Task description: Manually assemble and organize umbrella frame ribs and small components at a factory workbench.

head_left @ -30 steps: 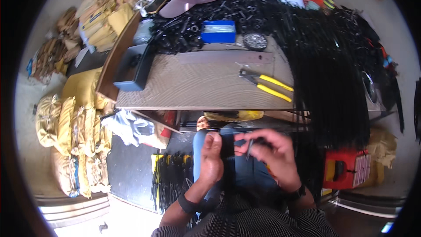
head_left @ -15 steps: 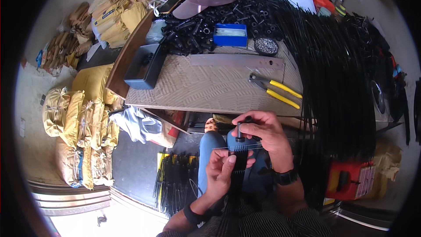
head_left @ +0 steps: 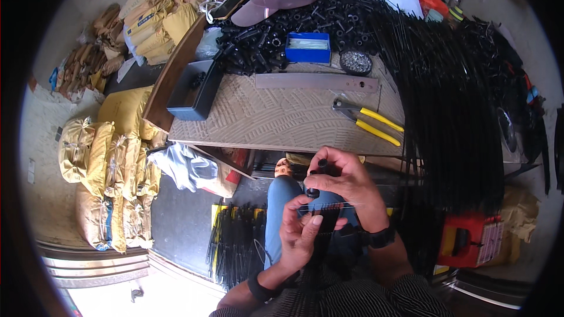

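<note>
My left hand (head_left: 296,236) is closed round a bundle of thin black strands (head_left: 325,218), thumb across the front, their upper ends fanned in a row. My right hand (head_left: 348,183) pinches black bolt-shaped plastic pieces. One piece (head_left: 313,192) has its wide ribbed end down, beside my left fingertips; another round-ended one (head_left: 322,165) sticks up between the right fingers. A thin pale wire or thread (head_left: 349,204) runs across near the strand tips. Whether a strand touches the piece I cannot tell.
Yellow-handled pliers (head_left: 379,124), a flat metal strip (head_left: 317,81), a blue box of pale sticks (head_left: 308,54), a dish of small bits (head_left: 356,63) and a grey bin (head_left: 195,94) lie on the bench. Black plastic pieces (head_left: 258,47) are heaped behind; long black strands (head_left: 449,111) hang at right.
My right hand has shifted slightly left and brought the black piece lower, towards the left fingertips. The left fingers have moved a little, still round the strands.
</note>
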The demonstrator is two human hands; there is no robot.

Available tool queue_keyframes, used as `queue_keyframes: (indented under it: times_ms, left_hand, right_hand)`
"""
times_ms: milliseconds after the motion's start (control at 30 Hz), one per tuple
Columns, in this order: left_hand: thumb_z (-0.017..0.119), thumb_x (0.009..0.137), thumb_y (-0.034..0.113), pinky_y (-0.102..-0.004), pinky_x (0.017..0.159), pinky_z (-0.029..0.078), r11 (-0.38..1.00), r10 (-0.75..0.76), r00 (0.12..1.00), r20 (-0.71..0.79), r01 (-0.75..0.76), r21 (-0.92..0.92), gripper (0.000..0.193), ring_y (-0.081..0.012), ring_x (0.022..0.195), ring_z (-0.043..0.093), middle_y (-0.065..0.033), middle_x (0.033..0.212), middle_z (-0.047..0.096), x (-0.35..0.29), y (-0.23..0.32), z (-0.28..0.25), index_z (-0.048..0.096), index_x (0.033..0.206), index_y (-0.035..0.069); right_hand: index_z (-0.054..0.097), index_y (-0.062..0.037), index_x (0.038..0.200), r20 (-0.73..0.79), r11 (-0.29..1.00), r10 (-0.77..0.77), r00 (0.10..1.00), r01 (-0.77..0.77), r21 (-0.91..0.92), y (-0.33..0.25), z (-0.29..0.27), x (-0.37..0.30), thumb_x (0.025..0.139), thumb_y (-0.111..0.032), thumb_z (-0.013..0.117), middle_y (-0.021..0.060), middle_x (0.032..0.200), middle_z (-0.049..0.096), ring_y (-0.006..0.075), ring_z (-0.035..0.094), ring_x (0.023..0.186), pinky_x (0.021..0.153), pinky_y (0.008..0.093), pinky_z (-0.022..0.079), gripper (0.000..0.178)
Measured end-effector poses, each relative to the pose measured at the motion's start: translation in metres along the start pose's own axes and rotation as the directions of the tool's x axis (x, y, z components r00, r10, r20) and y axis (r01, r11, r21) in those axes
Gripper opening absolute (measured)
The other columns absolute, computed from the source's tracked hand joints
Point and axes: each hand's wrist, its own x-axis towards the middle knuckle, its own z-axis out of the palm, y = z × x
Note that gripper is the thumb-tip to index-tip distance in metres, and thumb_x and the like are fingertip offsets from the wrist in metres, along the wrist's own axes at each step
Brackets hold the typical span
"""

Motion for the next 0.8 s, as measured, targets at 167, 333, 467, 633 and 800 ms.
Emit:
queue_keyframes:
  times_ms: [167,333,467,633,800]
  left_hand:
    - [0.042,0.091,0.004,-0.0408,0.086,0.048,1.0,-0.017,0.999,0.048,0.018,-0.019,0.028,-0.0351,0.095,0.059,-0.0295,0.109,0.052,0.003,0.003,0.0,0.026,0.115,0.006]
    - [0.042,0.091,0.004,-0.0406,0.084,0.049,0.999,-0.053,0.998,0.032,0.053,-0.006,0.023,-0.0347,0.095,0.059,-0.0296,0.108,0.053,0.008,0.004,0.002,0.027,0.109,0.005]
    - [0.042,0.091,0.004,-0.0402,0.084,0.049,0.997,-0.078,0.996,0.034,0.078,-0.018,0.023,-0.0345,0.094,0.059,-0.0295,0.108,0.053,0.008,0.002,-0.002,0.027,0.109,0.005]
    - [0.043,0.091,0.005,-0.0388,0.085,0.049,0.995,-0.086,0.996,0.021,0.087,-0.04,0.026,-0.0325,0.093,0.06,-0.0261,0.107,0.054,0.009,0.001,-0.001,0.028,0.112,0.003]
    - [0.044,0.091,0.005,-0.0372,0.084,0.049,0.997,-0.07,0.997,0.036,0.07,-0.018,0.03,-0.031,0.094,0.06,-0.0234,0.107,0.055,0.005,0.0,-0.004,0.028,0.116,0.002]
  right_hand:
    - [0.056,-0.0036,0.084,0.056,0.999,-0.013,0.998,0.014,-0.029,0.012,-0.003,0.004,0.073,-0.01,0.072,-0.0032,0.076,0.055,0.0019,0.049,0.069,0.06,0.017,0.039,0.02]
    - [0.057,-0.0042,0.083,0.076,1.0,0.003,0.997,-0.003,-0.006,0.014,-0.005,0.005,0.074,-0.012,0.071,-0.0035,0.076,0.055,0.0017,0.048,0.068,0.059,0.0175,0.038,0.018]
    - [0.058,-0.0042,0.084,0.112,0.999,0.027,0.993,-0.025,-0.023,0.014,-0.006,0.007,0.074,-0.012,0.071,-0.0035,0.076,0.055,0.0021,0.048,0.068,0.06,0.0179,0.038,0.018]
    - [0.049,-0.0065,0.072,0.077,1.0,-0.022,0.997,0.021,0.018,0.016,-0.003,0.013,0.072,-0.005,0.067,-0.0005,0.073,0.053,0.0043,0.047,0.067,0.06,0.0202,0.037,0.019]
    - [0.044,-0.0073,0.069,0.098,0.999,-0.034,0.995,0.035,-0.008,0.017,-0.001,0.019,0.072,-0.003,0.067,0.0007,0.073,0.053,0.0049,0.047,0.069,0.062,0.0207,0.037,0.024]
